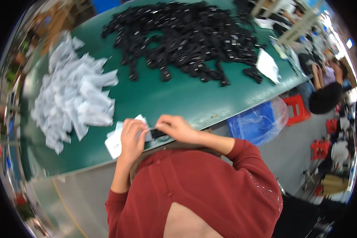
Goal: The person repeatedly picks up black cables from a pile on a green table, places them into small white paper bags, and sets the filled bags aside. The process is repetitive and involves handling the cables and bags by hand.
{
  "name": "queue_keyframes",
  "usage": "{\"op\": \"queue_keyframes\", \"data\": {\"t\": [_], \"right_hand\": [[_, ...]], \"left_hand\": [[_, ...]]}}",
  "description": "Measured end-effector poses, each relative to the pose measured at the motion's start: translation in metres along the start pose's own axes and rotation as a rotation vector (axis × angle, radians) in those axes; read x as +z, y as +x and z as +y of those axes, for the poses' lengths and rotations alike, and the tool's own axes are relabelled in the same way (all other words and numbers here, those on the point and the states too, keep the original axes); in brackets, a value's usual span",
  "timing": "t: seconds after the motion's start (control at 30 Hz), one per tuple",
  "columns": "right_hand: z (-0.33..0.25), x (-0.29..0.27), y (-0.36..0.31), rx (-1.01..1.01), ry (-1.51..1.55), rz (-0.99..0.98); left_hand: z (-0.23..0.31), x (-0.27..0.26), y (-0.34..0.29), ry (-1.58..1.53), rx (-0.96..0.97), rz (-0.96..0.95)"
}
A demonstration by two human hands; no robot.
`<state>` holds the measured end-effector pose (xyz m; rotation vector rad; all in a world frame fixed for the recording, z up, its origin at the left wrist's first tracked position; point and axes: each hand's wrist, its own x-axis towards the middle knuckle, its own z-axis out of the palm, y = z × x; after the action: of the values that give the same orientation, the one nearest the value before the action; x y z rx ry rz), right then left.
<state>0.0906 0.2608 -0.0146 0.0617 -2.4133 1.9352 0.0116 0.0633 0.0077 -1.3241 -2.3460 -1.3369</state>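
Near the table's front edge, both my hands meet over a small pale bag (148, 137), which looks like thin translucent plastic. My left hand (131, 135) is closed, its thumb and fingers pinching the bag's edge. From the right, my right hand (177, 128) comes in with fingertips pressed together at the same pale edge; what exactly they grip is too blurred to tell. A short black item (158, 133) lies just below the fingers, partly hidden. White cards or packets (114, 144) stick out under and beside my left hand.
A heap of frosted bags (77, 95) covers the left of the green table (154, 95). Many black straps with buckles (186, 37) are piled at the back. A white packet (267, 66) lies right. Beyond are a blue-lined bag (254, 123), red stool (296, 110) and another person (325, 97).
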Motion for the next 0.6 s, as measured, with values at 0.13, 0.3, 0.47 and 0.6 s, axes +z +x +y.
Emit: {"op": "queue_keyframes", "data": {"t": [0.13,0.3,0.47,0.6], "right_hand": [[-0.003,0.007,0.009,-0.413,-0.192,0.216],[-0.009,0.020,0.021,-0.285,-0.276,0.409],[-0.021,0.013,0.025,-0.512,-0.140,0.259],[-0.021,0.008,0.033,-0.716,0.014,0.320]], "left_hand": [[0.007,0.000,0.012,-0.015,-0.017,-0.022],[0.010,0.001,0.021,-0.018,0.027,-0.064],[-0.002,0.004,0.030,-0.533,-0.281,-0.006],[-0.008,0.002,0.037,-0.700,-0.301,-0.011]]}}
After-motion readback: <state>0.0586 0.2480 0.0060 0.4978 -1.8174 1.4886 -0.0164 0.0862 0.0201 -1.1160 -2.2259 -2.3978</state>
